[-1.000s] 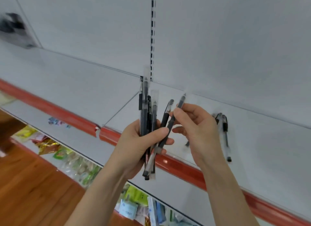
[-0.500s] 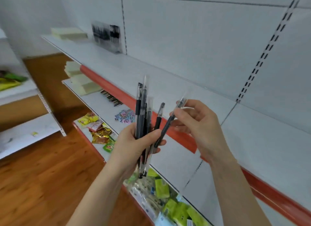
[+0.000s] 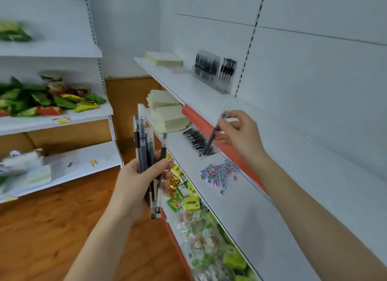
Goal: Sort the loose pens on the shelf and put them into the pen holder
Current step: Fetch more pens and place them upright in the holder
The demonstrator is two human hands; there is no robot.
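My left hand (image 3: 137,182) grips a bundle of several black pens (image 3: 144,146), held upright in front of the shelf edge. My right hand (image 3: 240,134) pinches a single black pen (image 3: 212,137), tilted with its lower end pointing down-left over the lower shelf. A clear pen holder (image 3: 213,72) with several black pens standing in it sits on the white upper shelf (image 3: 188,86) at the back, well beyond both hands. More black pens (image 3: 193,137) lie in a row on the lower shelf.
Stacks of pale yellow notepads (image 3: 167,115) sit on both shelves near the far end. Small colourful erasers (image 3: 219,172) lie on the lower shelf. Snack packets (image 3: 188,199) fill the shelf below. A second rack (image 3: 62,117) with green packets stands left over a wooden floor.
The view has swung left along the aisle, bringing the pen holder into sight. My right hand has drawn the single pen away from the bundle, up and to the right.
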